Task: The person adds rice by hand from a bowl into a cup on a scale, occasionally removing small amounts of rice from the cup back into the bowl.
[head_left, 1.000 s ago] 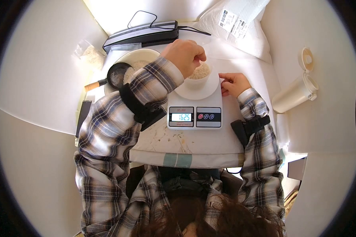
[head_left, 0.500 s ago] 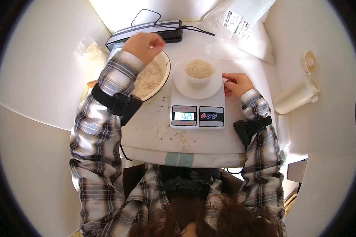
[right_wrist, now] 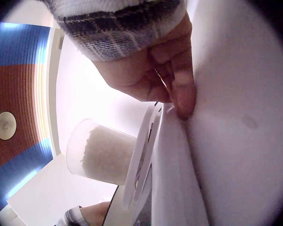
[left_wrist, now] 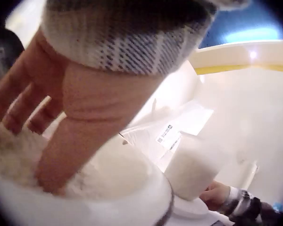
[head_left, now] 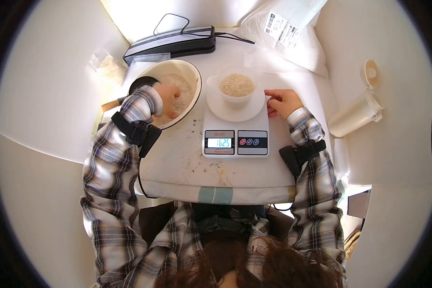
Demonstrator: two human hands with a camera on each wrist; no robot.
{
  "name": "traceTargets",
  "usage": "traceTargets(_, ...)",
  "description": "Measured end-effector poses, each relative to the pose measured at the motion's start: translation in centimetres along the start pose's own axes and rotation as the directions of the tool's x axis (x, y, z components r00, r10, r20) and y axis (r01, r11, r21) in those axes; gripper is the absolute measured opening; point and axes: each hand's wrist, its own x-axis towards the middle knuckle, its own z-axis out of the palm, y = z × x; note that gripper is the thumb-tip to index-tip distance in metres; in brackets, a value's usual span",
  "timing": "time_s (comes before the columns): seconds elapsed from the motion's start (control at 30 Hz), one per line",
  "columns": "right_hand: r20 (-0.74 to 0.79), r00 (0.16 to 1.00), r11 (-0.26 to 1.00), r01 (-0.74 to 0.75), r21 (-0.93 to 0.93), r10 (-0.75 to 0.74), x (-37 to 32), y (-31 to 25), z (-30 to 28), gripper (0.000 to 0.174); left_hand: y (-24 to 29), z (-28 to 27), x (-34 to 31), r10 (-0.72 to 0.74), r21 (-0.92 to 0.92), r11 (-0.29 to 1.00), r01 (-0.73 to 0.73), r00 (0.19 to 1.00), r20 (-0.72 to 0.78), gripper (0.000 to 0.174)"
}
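My left hand [head_left: 168, 98] is down in the white enamel bowl [head_left: 195, 81], its fingertips in the pale rice [head_left: 183, 85]. In the left wrist view the thumb and fingers [left_wrist: 56, 160] are spread, reaching into the grains. Beside that hand, a black scoop with a wooden handle [head_left: 111, 105] leans in the bowl, partly covered by the sleeve. A clear plastic cup of rice [head_left: 237, 86] stands on the round plate of the white kitchen scale [head_left: 235, 125], whose display shows the digits 1625. My right hand [head_left: 285, 102] rests its fingers against the scale's right edge.
A black and silver long appliance [head_left: 173, 43] with a cable lies at the back. A large labelled plastic bag [head_left: 293, 38] is at the back right, a cream lidded jug [head_left: 360, 115] at the right, a small bag of grain [head_left: 111, 69] at the left. Crumbs dot the tabletop.
My left hand has moved left from above the cup, over the bowl, and down into its rice. The right hand stays at the scale's edge; the display digits look the same.
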Motion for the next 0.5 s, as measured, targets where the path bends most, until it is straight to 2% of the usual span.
traceTargets(0.03,0.000,1.000,1.000,0.000,0.000,0.000,0.0,0.0,0.0,0.035,0.3,-0.1,-0.2,-0.080,-0.099,0.991,0.087,0.994,0.074,0.061)
traceTargets(0.07,-0.003,1.000,1.000,0.001,0.002,-0.001,-0.1,-0.1,0.1,0.035,0.3,0.0,-0.1,-0.080,-0.099,0.991,0.088,0.994,0.074,0.061)
traceTargets(0.13,-0.007,1.000,1.000,0.002,0.002,-0.002,-0.1,-0.1,0.0,0.035,0.2,0.4,0.4,-0.063,-0.046,0.997,0.063,0.998,0.006,0.044)
traceTargets(0.27,-0.001,1.000,1.000,0.012,-0.017,-0.012,0.0,-0.1,0.0,0.036,-0.6,0.0,0.8,-0.029,-0.021,0.999,0.028,0.999,-0.040,0.031)
traceTargets(0.33,-0.001,1.000,1.000,0.006,-0.013,-0.006,0.0,-0.1,0.0,0.036,-1.0,-0.2,0.8,-0.135,-0.298,0.948,0.109,0.988,-0.068,0.017)
traceTargets(0.47,0.012,1.000,1.000,0.000,-0.028,0.000,-0.1,-0.2,-0.1,0.035,-1.3,-0.9,0.3,-0.152,-0.402,0.912,0.084,0.979,-0.139,0.010)
traceTargets(0.5,0.003,1.000,1.000,0.006,-0.016,-0.006,0.0,-0.2,0.0,0.035,-1.5,-0.9,0.3,-0.070,-0.344,0.939,-0.015,0.970,-0.233,0.009)
